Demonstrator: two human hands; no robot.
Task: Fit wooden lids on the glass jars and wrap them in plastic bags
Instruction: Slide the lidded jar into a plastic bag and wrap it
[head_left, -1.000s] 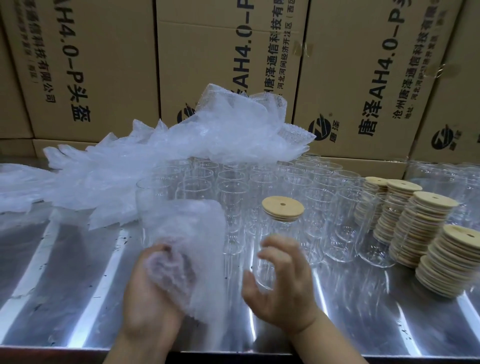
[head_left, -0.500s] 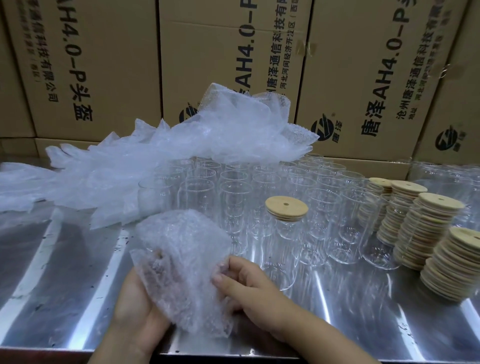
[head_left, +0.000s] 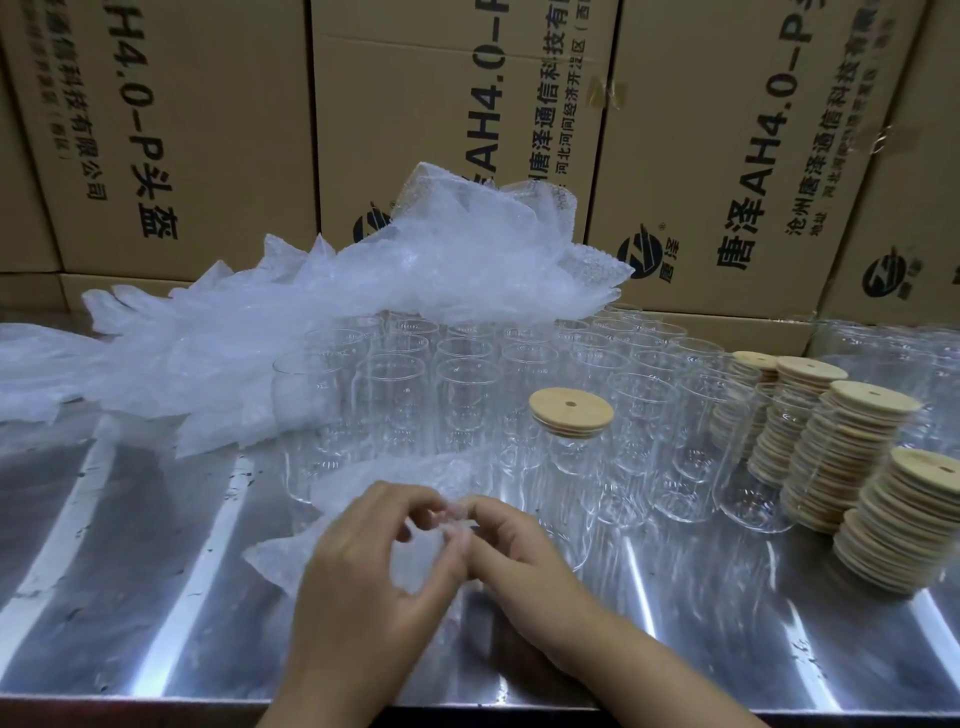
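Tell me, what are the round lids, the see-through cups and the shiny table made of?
The lids look like pale unvarnished wood, maybe bamboo: matte and tan. The jars seem to be clear glass: you see through them, and the rims glint. The table looks like polished metal, probably steel, since it mirrors the lights.

two hands: left hand (head_left: 363, 566) and right hand (head_left: 524, 566). one bubble bag (head_left: 363, 499) between them. one lidded jar (head_left: 571, 467), wearing one wooden lid (head_left: 570, 409). open glass jars (head_left: 462, 395) in rows, too many and too overlapped to count. four lid stacks (head_left: 852, 467) in clear view. one loose heap of bags (head_left: 363, 291). at least four cardboard boxes (head_left: 457, 119).
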